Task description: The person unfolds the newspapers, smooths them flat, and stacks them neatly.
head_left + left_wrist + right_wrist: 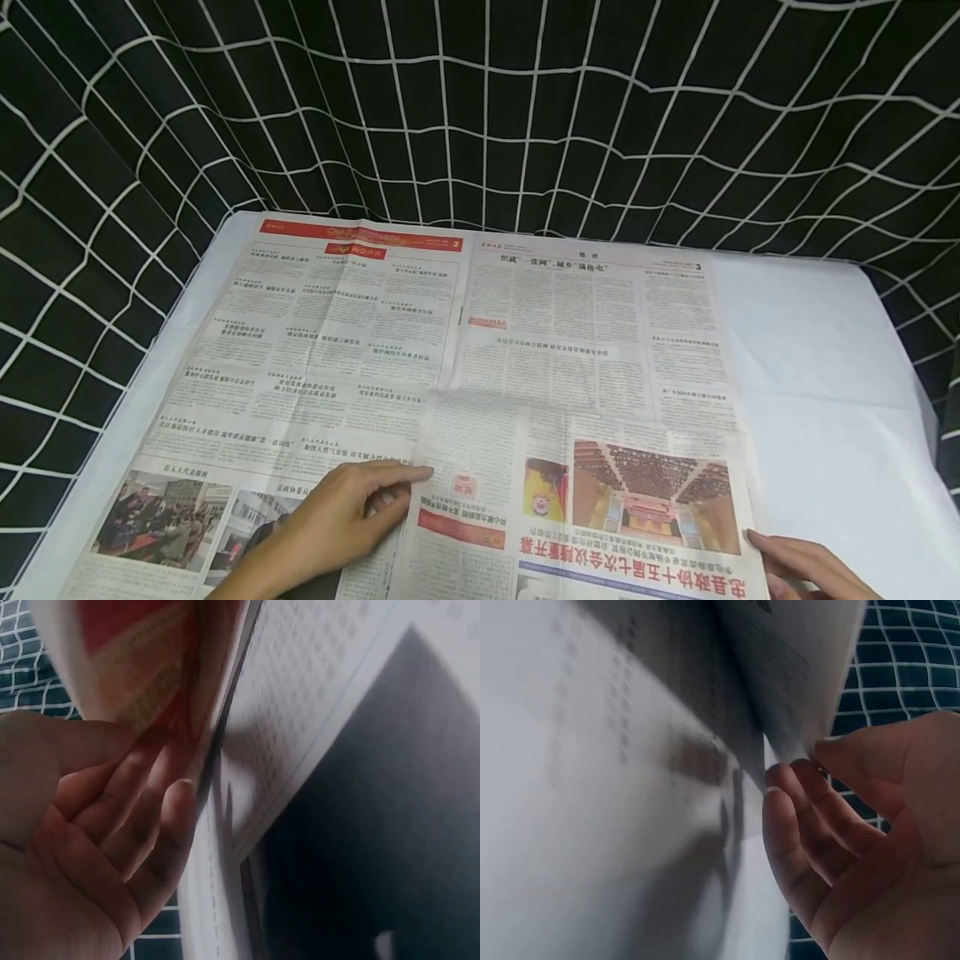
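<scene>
Hands (330, 517) (813, 571) on newspaper (600, 500); palms (60, 900) (900, 900), wrist views only

From the head, looks forward and down across the newspaper (585, 325) to the grid-patterned curtain (487, 108). From each wrist, peers closely, seemingly between dim, blurred pages (300, 697); shares left hand (330, 517) or right hand (810, 568) with the head view.

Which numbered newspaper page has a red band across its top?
Page 2, on the left: a red band spans its top; page 3, beside it, has none.
</scene>
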### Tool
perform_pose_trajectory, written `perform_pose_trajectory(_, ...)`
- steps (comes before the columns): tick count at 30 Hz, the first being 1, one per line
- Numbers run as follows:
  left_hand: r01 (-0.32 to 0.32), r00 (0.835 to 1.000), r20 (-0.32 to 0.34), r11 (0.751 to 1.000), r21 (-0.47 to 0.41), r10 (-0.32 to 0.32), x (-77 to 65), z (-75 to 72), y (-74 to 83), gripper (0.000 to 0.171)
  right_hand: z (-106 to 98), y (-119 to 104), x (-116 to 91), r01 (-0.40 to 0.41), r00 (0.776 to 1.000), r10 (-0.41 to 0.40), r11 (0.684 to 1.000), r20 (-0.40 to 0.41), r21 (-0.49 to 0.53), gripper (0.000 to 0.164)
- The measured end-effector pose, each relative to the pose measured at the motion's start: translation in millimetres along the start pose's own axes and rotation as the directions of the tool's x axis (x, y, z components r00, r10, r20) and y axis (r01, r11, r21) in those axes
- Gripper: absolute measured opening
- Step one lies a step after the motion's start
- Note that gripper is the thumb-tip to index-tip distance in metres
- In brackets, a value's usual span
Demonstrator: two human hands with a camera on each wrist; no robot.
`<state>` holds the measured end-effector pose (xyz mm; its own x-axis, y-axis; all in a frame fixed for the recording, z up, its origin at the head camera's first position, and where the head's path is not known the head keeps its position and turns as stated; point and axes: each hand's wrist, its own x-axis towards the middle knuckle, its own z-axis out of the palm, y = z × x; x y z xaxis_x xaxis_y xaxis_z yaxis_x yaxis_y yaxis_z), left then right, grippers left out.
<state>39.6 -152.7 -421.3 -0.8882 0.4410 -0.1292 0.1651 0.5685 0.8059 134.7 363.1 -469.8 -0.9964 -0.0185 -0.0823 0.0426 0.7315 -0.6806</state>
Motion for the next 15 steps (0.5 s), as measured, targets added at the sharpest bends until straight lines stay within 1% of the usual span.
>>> perform_pose_trajectory(1,-0.002,1.000,-0.014,1.000,0.012,0.002,1.0,-0.4,-0.6,0.029,1,-5,0,-0.022,0.999,0.021,0.999,-0.032,-0.037,0.030)
perform_pose_trajectory(3,-0.005,0.999,-0.047,1.000,0.027,0.006,2.9,-1.2,-2.1,0.021,2,-11,1,-0.051,0.997,0.048,0.997,-0.062,-0.059,0.029)
perform_pose_trajectory(6,-0.002,0.995,-0.097,1.000,0.021,0.004,6.3,-2.1,-4.3,0.011,2,-14,3,-0.074,0.996,0.072,0.996,-0.047,-0.049,0.032)
perform_pose_trajectory(8,0.013,0.993,-0.118,1.000,-0.025,-0.016,8.8,-3.0,-4.8,0.009,3,-15,5,-0.087,0.996,0.086,0.995,-0.027,-0.044,0.033)
perform_pose_trajectory(9,0.018,0.992,-0.126,0.998,-0.052,-0.025,10.1,-3.5,-4.9,0.008,3,-14,6,-0.077,0.997,0.076,0.996,-0.016,-0.038,0.033)
perform_pose_trajectory(12,0.031,0.990,-0.129,0.987,-0.155,-0.051,13.7,-5.8,-4.0,0.007,5,-12,7,-0.001,1.000,0.000,0.999,-0.016,-0.033,0.035)
perform_pose_trajectory(13,0.031,0.991,-0.124,0.980,-0.198,-0.057,14.7,-6.9,-3.5,0.009,5,-10,8,0.037,0.999,-0.038,0.999,-0.021,-0.038,0.038)
perform_pose_trajectory(15,0.024,0.993,-0.106,0.957,-0.288,-0.056,16.6,-9.8,-2.0,0.013,2,-7,12,0.115,0.993,-0.116,0.992,-0.024,-0.045,0.050)
